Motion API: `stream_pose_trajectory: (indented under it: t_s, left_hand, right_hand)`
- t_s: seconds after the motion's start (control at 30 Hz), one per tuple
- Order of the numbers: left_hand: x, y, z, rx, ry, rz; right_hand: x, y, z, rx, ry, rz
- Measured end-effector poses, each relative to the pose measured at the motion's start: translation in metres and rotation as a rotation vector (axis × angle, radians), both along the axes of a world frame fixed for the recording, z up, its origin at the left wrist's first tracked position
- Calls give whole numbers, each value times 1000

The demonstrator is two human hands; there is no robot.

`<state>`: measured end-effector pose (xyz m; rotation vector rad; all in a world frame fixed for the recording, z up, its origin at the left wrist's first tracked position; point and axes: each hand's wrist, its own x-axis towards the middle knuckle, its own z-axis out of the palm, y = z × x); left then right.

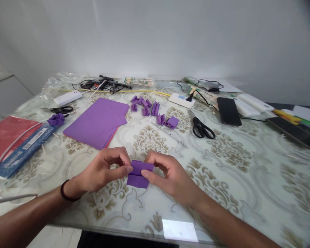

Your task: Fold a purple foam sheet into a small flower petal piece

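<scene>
Between both hands is a small piece of purple paper [137,181], creased across its width, near the front of the table. My left hand [107,168] pinches its left edge between thumb and fingers. On the right side, my right hand [167,172] grips the same paper, its thumb lying on the front face. Beyond the hands, several folded purple paper pieces [155,109] stand in a loose cluster. A stack of purple paper sheets [95,120] lies to the left of them, with a red edge showing underneath.
Black scissors [203,128] and a clear ruler [170,135] lie beyond my right hand. A crumpled purple paper [56,119] rests by a blue-and-red packet [23,148] at left. Behind are a white power strip [181,100], tangled black cables [105,84] and a phone [228,111].
</scene>
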<state>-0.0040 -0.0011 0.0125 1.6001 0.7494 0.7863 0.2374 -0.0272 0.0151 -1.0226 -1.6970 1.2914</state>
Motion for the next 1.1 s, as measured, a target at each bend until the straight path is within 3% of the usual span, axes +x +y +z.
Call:
stream_pose_trajectory:
  t_s: [0.2, 0.3, 0.5, 0.67, 0.87, 1.1]
  left_hand:
    - [0, -1, 4, 29, -34, 0]
    - [-1, -3, 6, -106, -75, -55]
    - [1, 1, -1, -334, 6, -36]
    - [4, 4, -5, -440, -170, -106]
    - [8, 5, -5, -316, -276, 41]
    - [6, 3, -1, -100, -161, 151]
  right_hand:
    - [0, 2, -7, -23, 21, -99]
    - [1, 2, -10, 66, 71, -106]
    - [2, 2, -9, 201, 183, -20]
    - [1, 3, -9, 261, 125, -69]
    - [1, 3, -12, 312, 47, -55]
    - [-1, 2, -12, 341, 42, -47]
